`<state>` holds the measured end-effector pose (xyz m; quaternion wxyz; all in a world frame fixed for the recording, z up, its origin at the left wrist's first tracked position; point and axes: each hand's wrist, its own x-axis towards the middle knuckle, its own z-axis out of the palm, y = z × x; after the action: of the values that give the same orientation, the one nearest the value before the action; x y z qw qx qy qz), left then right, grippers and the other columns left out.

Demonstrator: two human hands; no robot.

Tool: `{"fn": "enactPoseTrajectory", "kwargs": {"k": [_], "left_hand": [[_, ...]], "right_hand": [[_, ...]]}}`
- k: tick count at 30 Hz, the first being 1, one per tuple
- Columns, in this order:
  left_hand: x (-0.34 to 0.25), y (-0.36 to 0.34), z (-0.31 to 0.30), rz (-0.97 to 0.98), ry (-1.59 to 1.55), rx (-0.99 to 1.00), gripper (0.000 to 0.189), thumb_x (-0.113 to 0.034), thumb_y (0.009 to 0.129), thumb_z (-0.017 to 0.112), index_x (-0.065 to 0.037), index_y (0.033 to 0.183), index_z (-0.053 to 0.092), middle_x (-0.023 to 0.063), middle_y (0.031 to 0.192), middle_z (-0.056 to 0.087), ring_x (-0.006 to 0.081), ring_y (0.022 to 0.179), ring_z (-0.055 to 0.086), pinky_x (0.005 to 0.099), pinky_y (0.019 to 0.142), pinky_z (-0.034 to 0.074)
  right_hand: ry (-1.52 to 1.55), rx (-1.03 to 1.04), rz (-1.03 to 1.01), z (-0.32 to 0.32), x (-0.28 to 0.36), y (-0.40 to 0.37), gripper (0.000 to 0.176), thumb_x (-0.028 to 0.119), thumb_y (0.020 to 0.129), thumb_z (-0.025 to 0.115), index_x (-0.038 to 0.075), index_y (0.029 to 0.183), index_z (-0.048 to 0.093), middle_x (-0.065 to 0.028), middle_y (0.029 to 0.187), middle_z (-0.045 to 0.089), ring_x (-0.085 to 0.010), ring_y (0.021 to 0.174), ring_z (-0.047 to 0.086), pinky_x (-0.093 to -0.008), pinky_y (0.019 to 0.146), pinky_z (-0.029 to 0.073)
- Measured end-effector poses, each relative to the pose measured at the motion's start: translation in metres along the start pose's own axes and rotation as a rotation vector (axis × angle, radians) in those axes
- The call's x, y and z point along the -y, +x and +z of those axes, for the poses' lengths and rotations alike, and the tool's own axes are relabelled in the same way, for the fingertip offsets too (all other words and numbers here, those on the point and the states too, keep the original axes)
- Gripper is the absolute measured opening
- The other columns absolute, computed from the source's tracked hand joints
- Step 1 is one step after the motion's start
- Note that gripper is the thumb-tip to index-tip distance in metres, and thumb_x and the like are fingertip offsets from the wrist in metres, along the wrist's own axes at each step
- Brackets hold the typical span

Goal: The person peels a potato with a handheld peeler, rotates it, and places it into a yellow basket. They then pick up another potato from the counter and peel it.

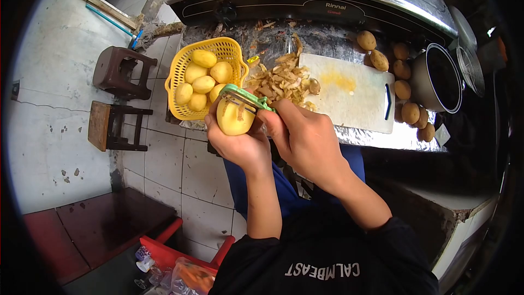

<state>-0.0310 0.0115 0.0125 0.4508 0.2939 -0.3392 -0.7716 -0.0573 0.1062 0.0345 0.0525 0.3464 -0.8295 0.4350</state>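
My left hand (240, 152) is wrapped around a mostly peeled potato (233, 121), with a few strips of brown skin on its upper side. In my right hand (307, 141) is a green vegetable peeler (245, 97), its blade lying against the top of that potato. Just beyond my left hand stands a yellow plastic basket (173, 88) holding several peeled potatoes (203, 84). A heap of potato peelings (283, 79) lies to the right of the basket, partly on the edge of a white cutting board (357, 106).
Several unpeeled potatoes (377, 60) lie right of the board, beside a metal pot (431, 79). A Rinnai stove (327, 8) stands along the back of the foil-covered surface (404, 141). Two stools (121, 71) are on the left, and a red chair (169, 248) is behind at lower left.
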Motion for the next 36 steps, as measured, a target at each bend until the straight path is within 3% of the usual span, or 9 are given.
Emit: {"fn": "enactPoseTrajectory", "kwargs": {"k": [3, 7, 13, 15, 20, 24, 31, 33, 36], "left_hand": [[0.006, -0.002, -0.007, 0.073, 0.132, 0.070, 0.054, -0.040, 0.100, 0.026, 0.002, 0.107, 0.059, 0.0160, 0.100, 0.066, 0.0243, 0.086, 0.068, 0.0333, 0.066, 0.062], [0.004, -0.001, -0.006, -0.092, -0.161, 0.117, 0.054, -0.040, 0.100, 0.025, 0.001, 0.107, 0.060, 0.0151, 0.099, 0.065, 0.0243, 0.084, 0.068, 0.0330, 0.065, 0.060], [0.014, 0.011, -0.013, -0.135, -0.013, 0.155, 0.053, -0.039, 0.101, 0.026, 0.000, 0.106, 0.061, 0.0147, 0.091, 0.067, 0.0216, 0.074, 0.066, 0.0276, 0.058, 0.056], [0.016, 0.015, -0.009, -0.056, 0.164, 0.136, 0.055, -0.041, 0.102, 0.027, 0.002, 0.104, 0.061, 0.0147, 0.092, 0.067, 0.0197, 0.072, 0.065, 0.0265, 0.053, 0.053], [0.030, 0.024, -0.021, 0.209, 0.369, 0.155, 0.056, -0.036, 0.102, 0.031, 0.009, 0.104, 0.064, 0.0154, 0.095, 0.068, 0.0216, 0.085, 0.066, 0.0321, 0.081, 0.053], [0.016, 0.021, -0.016, 0.431, 0.533, 0.311, 0.050, -0.028, 0.099, 0.031, 0.010, 0.099, 0.065, 0.0154, 0.094, 0.069, 0.0210, 0.085, 0.066, 0.0318, 0.078, 0.053], [0.016, 0.012, -0.024, 0.354, 0.316, 0.299, 0.055, -0.034, 0.100, 0.034, 0.011, 0.096, 0.065, 0.0157, 0.090, 0.069, 0.0211, 0.082, 0.065, 0.0313, 0.074, 0.052], [0.012, 0.012, -0.024, 0.532, 0.422, 0.300, 0.056, -0.035, 0.100, 0.035, 0.011, 0.094, 0.065, 0.0164, 0.089, 0.069, 0.0217, 0.081, 0.065, 0.0323, 0.074, 0.052], [0.006, 0.012, -0.026, 0.524, 0.370, 0.357, 0.054, -0.034, 0.099, 0.037, 0.013, 0.099, 0.064, 0.0190, 0.093, 0.067, 0.0248, 0.085, 0.066, 0.0355, 0.078, 0.053]], "right_hand": [[0.046, -0.021, 0.019, 0.000, -0.004, 0.004, 0.031, 0.029, 0.095, 0.059, 0.006, 0.078, 0.052, -0.0134, 0.057, 0.059, -0.0342, 0.049, 0.060, -0.0428, 0.044, 0.048], [0.011, -0.019, 0.014, -0.004, -0.009, 0.012, 0.030, 0.028, 0.096, 0.060, 0.005, 0.078, 0.052, -0.0155, 0.057, 0.059, -0.0363, 0.050, 0.059, -0.0445, 0.046, 0.047], [0.115, -0.050, 0.125, -0.002, -0.028, 0.028, 0.029, 0.024, 0.094, 0.062, 0.002, 0.076, 0.055, -0.0174, 0.054, 0.056, -0.0365, 0.049, 0.058, -0.0421, 0.047, 0.046], [0.102, -0.031, 0.137, -0.001, -0.036, 0.034, 0.031, 0.024, 0.094, 0.062, 0.002, 0.074, 0.055, -0.0176, 0.052, 0.054, -0.0370, 0.048, 0.058, -0.0414, 0.046, 0.045], [0.080, 0.061, -0.003, -0.009, -0.032, 0.023, 0.026, 0.021, 0.095, 0.063, 0.000, 0.079, 0.057, -0.0171, 0.053, 0.051, -0.0333, 0.045, 0.052, -0.0392, 0.046, 0.040], [0.003, 0.063, -0.144, -0.014, -0.022, 0.005, 0.029, 0.029, 0.093, 0.064, 0.006, 0.076, 0.054, -0.0125, 0.053, 0.056, -0.0327, 0.047, 0.058, -0.0410, 0.045, 0.047], [0.052, 0.033, -0.068, -0.014, -0.016, 0.006, 0.032, 0.029, 0.093, 0.063, 0.006, 0.075, 0.052, -0.0132, 0.053, 0.055, -0.0338, 0.048, 0.058, -0.0421, 0.044, 0.046], [0.073, 0.019, -0.057, -0.017, -0.014, 0.011, 0.032, 0.029, 0.094, 0.063, 0.005, 0.075, 0.052, -0.0140, 0.053, 0.055, -0.0346, 0.048, 0.058, -0.0427, 0.044, 0.046], [0.093, 0.037, -0.060, -0.019, -0.011, 0.013, 0.033, 0.029, 0.094, 0.063, 0.004, 0.074, 0.053, -0.0152, 0.053, 0.054, -0.0358, 0.049, 0.058, -0.0435, 0.045, 0.045]]}}
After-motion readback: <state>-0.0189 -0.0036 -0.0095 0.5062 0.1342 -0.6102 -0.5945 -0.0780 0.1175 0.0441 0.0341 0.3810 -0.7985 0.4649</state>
